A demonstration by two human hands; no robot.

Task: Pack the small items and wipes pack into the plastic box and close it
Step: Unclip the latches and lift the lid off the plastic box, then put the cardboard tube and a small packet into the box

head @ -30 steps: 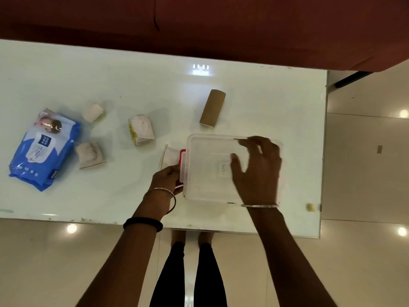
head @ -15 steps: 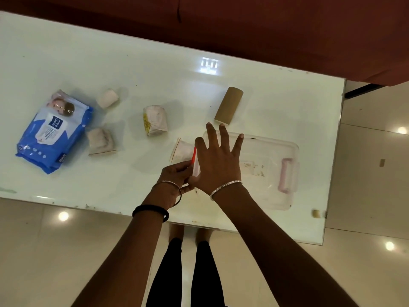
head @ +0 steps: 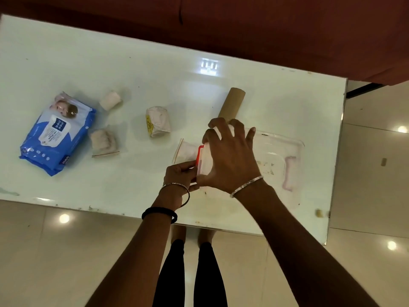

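Note:
A clear plastic box [head: 276, 151] lies on the white table near its front right, with a red latch [head: 199, 156] at its left end and a pale pink latch [head: 291, 173] at its right end. My left hand [head: 180, 173] pinches the red latch. My right hand [head: 230, 158] lies over the left end of the lid, fingers curled round its far edge. To the left lie a blue wipes pack [head: 57, 134], a small white roll [head: 110, 100], a small filled bag [head: 104, 141], a wrapped packet [head: 158, 124] and a zip bag [head: 184, 150]. A cardboard tube [head: 231, 103] lies behind the box.
The table's front edge [head: 110, 210] runs just under my wrists, and its right edge is close to the box. A small yellowish bit [head: 318, 213] sits at the front right corner. Dark red furniture [head: 265, 29] borders the far side. Tiled floor lies below.
My right hand crossed from the lid's right part to its left end and curled over the edge. My left hand stays at the red latch.

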